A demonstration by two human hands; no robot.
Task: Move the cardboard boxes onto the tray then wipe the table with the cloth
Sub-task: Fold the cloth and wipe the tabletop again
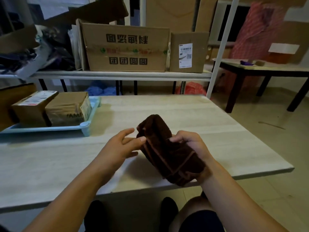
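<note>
Two cardboard boxes stand side by side on the light blue tray (91, 110) at the table's left: one with a printed label (31, 106), one wrapped in tape (70, 108). A folded dark brown cloth (167, 153) is held above the pale wooden table (184, 113), near its front edge. My right hand (192, 144) grips the cloth's right side. My left hand (122, 146) is at the cloth's left edge, thumb pressed on it, other fingers spread.
Behind the table a metal shelf (120, 75) carries a large cardboard box (125, 47) and a smaller one (189, 52). A dark table (267, 71) stands at the back right. My legs and shoes show below the table's front edge.
</note>
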